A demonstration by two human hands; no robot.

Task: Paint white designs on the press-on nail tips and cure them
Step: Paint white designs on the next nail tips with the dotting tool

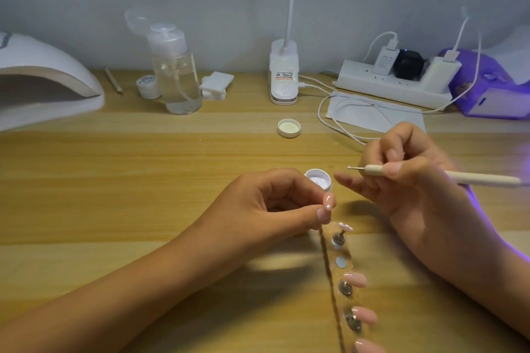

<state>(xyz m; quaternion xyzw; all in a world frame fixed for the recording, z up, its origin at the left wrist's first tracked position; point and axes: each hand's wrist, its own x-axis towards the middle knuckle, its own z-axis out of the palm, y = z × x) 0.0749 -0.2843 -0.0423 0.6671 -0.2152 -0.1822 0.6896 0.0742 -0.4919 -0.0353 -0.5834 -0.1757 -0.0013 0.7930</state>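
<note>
The left hand (275,203) lay over the middle of the pale wooden worktop (143,169). Its thumb and forefinger were curled and pinched a small glossy pink almond-shaped nail tip (329,199), which bore a white dot near its lower end. I could not tell how the tip was seated between them.

The right hand (415,180) was just to its right, its fingers (397,167) closed around a slim cream-coloured dotting tool (473,179). The tool lay nearly level, its metal point turned toward the left hand and apart from the held tip.

Between the two hands a small round open white pot of white gel (318,179) stood on the worktop. Its white screw lid (289,128) lay upturned farther back.

Toward the near edge ran a clear strip holder with metal studs (345,287). It carried more pink nail tips (364,315) in a row.

Along the far edge stood:
- a white domed curing lamp (43,80), at the left corner;
- a clear pump bottle (175,74);
- a small white jar (148,86), just left of the bottle;
- a stack of white pads (216,84);
- a white clip lamp base (284,74);
- a white power strip with plugs (395,86);
- a purple device (487,89), at the right corner.
</note>
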